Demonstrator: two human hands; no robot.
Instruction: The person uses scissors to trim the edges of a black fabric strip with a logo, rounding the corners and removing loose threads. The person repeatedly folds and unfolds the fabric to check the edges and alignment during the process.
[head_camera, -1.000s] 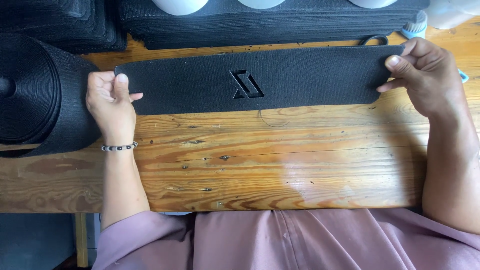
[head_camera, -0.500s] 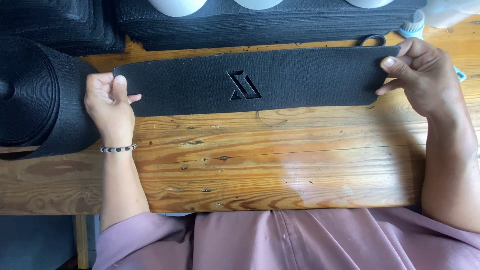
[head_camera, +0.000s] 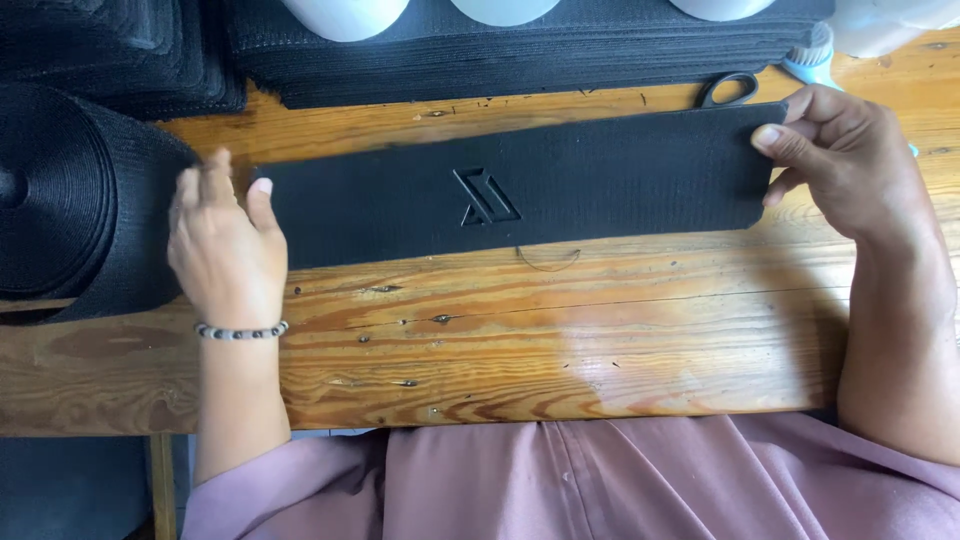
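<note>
as stretched, black strip (head_camera: 560, 190) between hands

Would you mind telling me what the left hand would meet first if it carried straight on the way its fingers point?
The left hand points up the wooden table, away from the person. Going on, it would probably first meet the stack of black fabric at the far edge, though depth is unclear.

One black fabric strip (head_camera: 520, 195) with one raised emblem (head_camera: 486, 196) lies flat on the one wooden table (head_camera: 560, 340). Two hands are in view: the left hand (head_camera: 222, 250) at the strip's left end, the right hand (head_camera: 850, 170) at its right end. One roll of black webbing (head_camera: 70, 200) sits at the left. Three white rounded objects (head_camera: 345, 15) show partly along the far edge. One pair of scissors (head_camera: 728, 90) lies far right. One beaded bracelet (head_camera: 240, 331) circles the left wrist.
</note>
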